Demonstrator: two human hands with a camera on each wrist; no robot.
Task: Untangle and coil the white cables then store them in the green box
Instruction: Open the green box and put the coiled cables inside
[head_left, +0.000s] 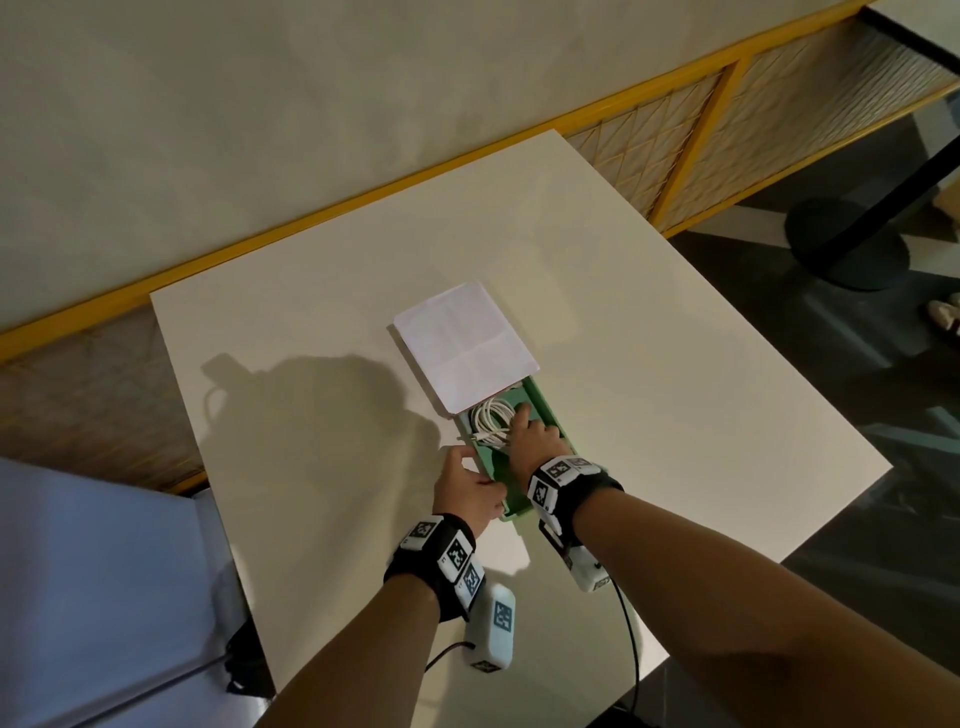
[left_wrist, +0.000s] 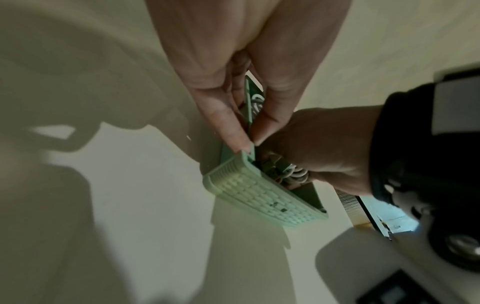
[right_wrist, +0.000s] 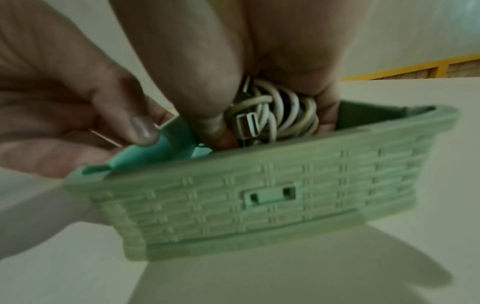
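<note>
A green woven-pattern box (head_left: 550, 408) lies on the white table. A coil of white cables (head_left: 491, 415) sits inside its middle. My right hand (head_left: 522, 423) reaches down into the box. In the right wrist view its thumb and fingers (right_wrist: 207, 123) clasp a coiled white cable (right_wrist: 283, 109) with a USB plug (right_wrist: 246, 125) just above the box's end wall (right_wrist: 259, 205). My left hand (head_left: 480, 475) pinches the box's near left rim between thumb and fingers (left_wrist: 233, 127). The left wrist view shows that corner of the box (left_wrist: 259, 197).
A creased white sheet of paper (head_left: 465, 345) covers the far part of the box. The table (head_left: 675, 389) ends close on the right and near side. A yellow-framed rail (head_left: 691, 140) runs behind, and a black stand base (head_left: 847, 249) sits on the floor at right.
</note>
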